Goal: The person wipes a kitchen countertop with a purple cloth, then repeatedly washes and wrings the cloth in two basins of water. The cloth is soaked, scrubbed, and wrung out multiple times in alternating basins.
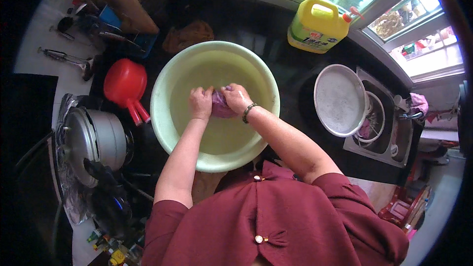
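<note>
A large pale green plastic basin [216,162] stands on the dark counter before me, with cloudy yellowish water [218,136] in it. Over the middle of the basin, my left hand [201,102] and my right hand [235,98] grip a wet purple cloth [221,107] from its two sides. The cloth is bunched between them, and its lower part seems to touch the water. A beaded bracelet [249,113] circles my right wrist.
Left of the basin are a red plastic dipper [126,83] and a lidded metal pot [107,138]. A brown cloth [190,37] lies behind it. To the right are a yellow detergent jug [316,26], a round metal pan [340,99] and a steel sink [401,144].
</note>
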`<state>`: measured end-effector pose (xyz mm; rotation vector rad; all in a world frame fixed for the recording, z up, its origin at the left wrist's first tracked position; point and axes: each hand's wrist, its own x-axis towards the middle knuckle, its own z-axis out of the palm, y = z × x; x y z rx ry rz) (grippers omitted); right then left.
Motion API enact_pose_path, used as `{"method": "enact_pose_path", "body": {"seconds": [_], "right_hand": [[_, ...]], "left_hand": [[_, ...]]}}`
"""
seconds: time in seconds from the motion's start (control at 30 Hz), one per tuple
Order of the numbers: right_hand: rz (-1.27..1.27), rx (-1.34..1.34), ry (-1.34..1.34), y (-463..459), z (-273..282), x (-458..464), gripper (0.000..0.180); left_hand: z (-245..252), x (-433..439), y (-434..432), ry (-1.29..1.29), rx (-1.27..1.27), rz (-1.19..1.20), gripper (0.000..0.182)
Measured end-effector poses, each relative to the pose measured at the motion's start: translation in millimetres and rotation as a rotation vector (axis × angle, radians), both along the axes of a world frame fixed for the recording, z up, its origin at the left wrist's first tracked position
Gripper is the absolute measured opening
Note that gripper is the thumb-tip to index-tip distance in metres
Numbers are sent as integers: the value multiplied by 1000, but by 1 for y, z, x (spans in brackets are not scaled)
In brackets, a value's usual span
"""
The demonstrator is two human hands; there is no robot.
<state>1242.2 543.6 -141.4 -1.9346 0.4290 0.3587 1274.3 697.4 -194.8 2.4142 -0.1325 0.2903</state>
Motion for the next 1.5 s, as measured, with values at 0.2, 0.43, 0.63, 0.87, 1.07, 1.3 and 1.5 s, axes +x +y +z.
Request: {"method": "enact_pose_path", "body": {"seconds": [0.2, 0.43, 0.63, 0.87, 1.07, 1.3, 1.5], "right_hand": [[482, -772, -437, 0, 12, -17, 73], [580, -434, -348, -2, 13, -18, 113], [385, 264, -411, -7, 62, -2, 78], [212, 1219, -17, -12, 102, 13, 49], [49, 1464, -47, -8, 89, 23, 42], [-9, 1262, -35, -6, 80, 34, 28], [27, 1432, 95, 7, 102, 24, 30]], "left_hand": [[-8, -20, 13, -73, 163, -103, 30], [65, -18, -4, 477, -568, -45, 27], [174, -4, -18, 517, -1182, -43, 45], [182, 12, 3, 275, -1347, 161, 37], [130, -17, 8, 203, -1174, -55, 12], [112, -37, 13, 303, -831, -72, 36], [128, -15, 31, 758, -1439, -216, 73]]}}
